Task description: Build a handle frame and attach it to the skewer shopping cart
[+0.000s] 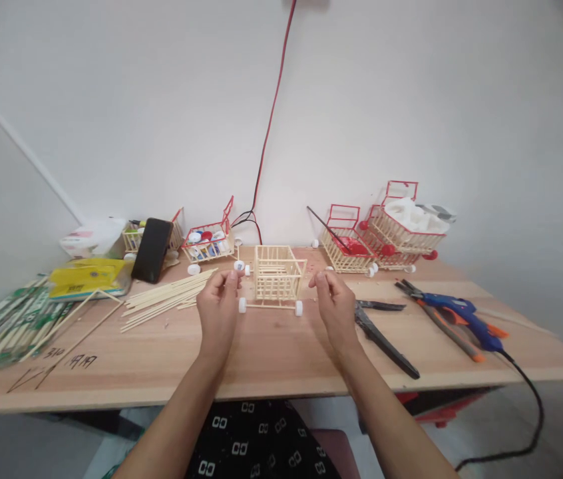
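- The bench (271, 359) is a long wooden top that runs across the whole view, with the work at its centre and supplies spread to both sides.
- Finished carts (384, 233) with red handles stand at about 2 o'clock from the centre, against the wall; two more sit at 10 o'clock beside a black phone (152, 249).
- A loose bundle of sticks (166, 296) lies at 9 o'clock from the work, and a blue glue gun (464, 318) and dark pliers (384, 336) lie at 3 o'clock.
- The stick cart (277, 276) stands upright at the centre, just beyond both hands. Its slatted basket looks complete and white wheels show at its corners. Going by the finished ones, it still lacks a red handle, so I judge the build well along but not done.
- The left hand (219, 309) sits at 8 o'clock from the cart, fingers curled, thumb and forefinger pinching something small and pale; what it is I cannot tell.
- The right hand (334, 303) sits at 4 o'clock from the cart, fingers loosely curled and half open, holding nothing that I can see, near the cart but apart from it.
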Motion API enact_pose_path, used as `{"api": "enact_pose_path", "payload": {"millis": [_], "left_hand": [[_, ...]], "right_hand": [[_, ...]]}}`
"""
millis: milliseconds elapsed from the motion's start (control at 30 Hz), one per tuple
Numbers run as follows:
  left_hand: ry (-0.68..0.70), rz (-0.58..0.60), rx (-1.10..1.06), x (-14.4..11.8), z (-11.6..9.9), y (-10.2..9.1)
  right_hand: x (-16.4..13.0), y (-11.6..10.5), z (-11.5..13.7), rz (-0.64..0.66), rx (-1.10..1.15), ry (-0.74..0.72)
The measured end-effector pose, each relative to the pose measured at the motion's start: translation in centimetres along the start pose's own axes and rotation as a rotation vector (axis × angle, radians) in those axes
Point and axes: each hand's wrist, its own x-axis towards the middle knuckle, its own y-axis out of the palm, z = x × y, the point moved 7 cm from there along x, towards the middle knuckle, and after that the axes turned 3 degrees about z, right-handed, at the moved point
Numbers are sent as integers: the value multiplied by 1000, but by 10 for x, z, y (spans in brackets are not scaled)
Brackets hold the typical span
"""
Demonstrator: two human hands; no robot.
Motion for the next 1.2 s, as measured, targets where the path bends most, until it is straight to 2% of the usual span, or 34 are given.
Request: {"api": "enact_pose_path", "payload": {"millis": [167, 300, 500, 633, 700, 833, 900, 1000, 1100, 1200], "left_hand": [[-34, 15, -67, 0, 0, 1], [-73, -10, -155, 0, 4, 1], [-248, -52, -396, 7, 24, 3], [-151, -67, -419, -10, 12, -5], [-131, -15, -331, -28, 6, -5], [-123, 150, -214, -59, 6, 5], [-136, 215, -229, -64, 10, 12], [-161, 281, -263, -64, 17, 20], [-162, 306, -266, -63, 18, 22], [-94, 334, -230, -65, 11, 22]], "right_hand": [[-2, 2, -5, 25, 67, 50], [-1, 0, -9, -6, 65, 74], [2, -1, -8, -19, 25, 6], [-7, -9, 11, -50, 18, -141], [-17, -6, 26, 8, 25, -259], [-42, 17, 54, 221, 7, -444], [-50, 29, 60, 276, -11, -461], [-52, 39, 61, 271, -62, -449], [-52, 43, 59, 265, -96, -443], [-52, 43, 55, 257, -115, -420]]}}
